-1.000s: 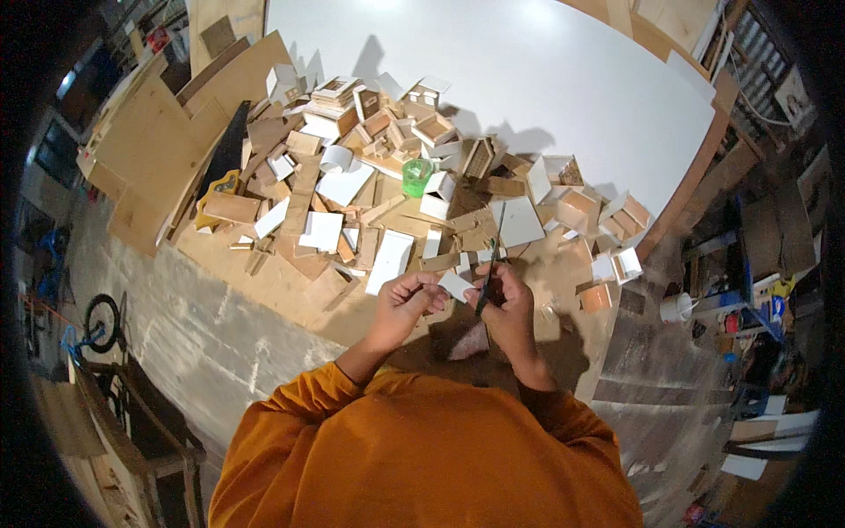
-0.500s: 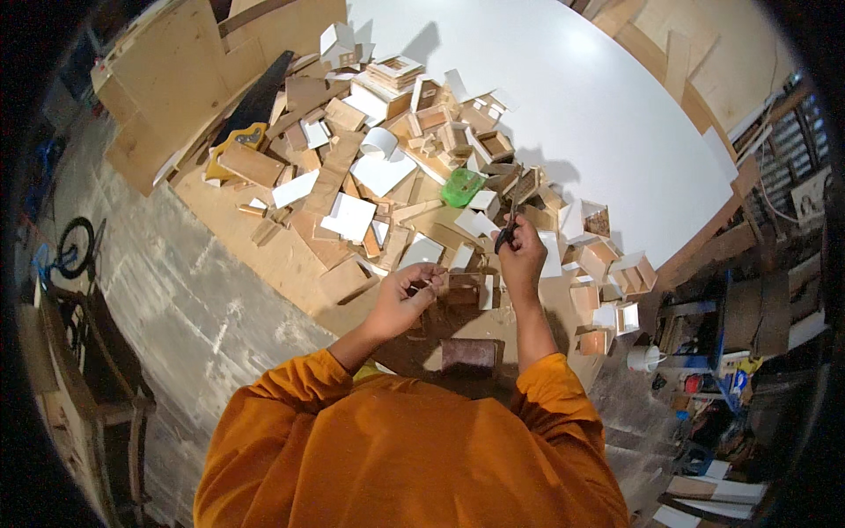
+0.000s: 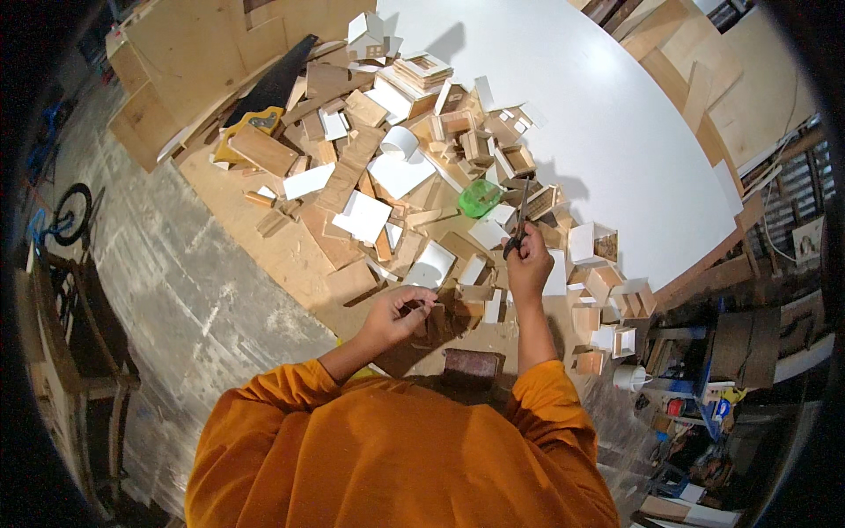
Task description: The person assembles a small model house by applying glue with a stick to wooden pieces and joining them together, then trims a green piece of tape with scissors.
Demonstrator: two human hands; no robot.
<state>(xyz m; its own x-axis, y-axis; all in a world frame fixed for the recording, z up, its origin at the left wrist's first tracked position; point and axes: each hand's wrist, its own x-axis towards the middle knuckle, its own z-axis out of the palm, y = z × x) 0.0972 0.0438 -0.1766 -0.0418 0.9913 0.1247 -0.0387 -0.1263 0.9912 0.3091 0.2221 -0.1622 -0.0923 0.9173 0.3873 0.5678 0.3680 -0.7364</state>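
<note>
My right hand [image 3: 531, 267] is closed round the dark handles of a pair of scissors [image 3: 524, 209], whose blades point away from me. To its left, my left hand [image 3: 394, 319] hovers over the near edge of the board, thumb and fingertips pinched together. Whatever is between those fingertips is too small to make out. Beyond both hands lies a heap of small wooden pieces and little box shapes, among them a white square panel [image 3: 362, 216] and a green translucent object [image 3: 480, 199]. A reddish-brown block [image 3: 473, 364] sits close to my body.
A handsaw with a yellow handle [image 3: 249, 132] rests at the far left of the heap. Behind the pieces spreads a large white panel [image 3: 607, 132]. A white house model [image 3: 366, 37] stands at the back, and a roll of white tape [image 3: 400, 143] lies among the scraps.
The view has shifted slightly. My hands are a little farther apart, and the scissors have turned so more of their blades shows. The left fingertips remain pinched.
</note>
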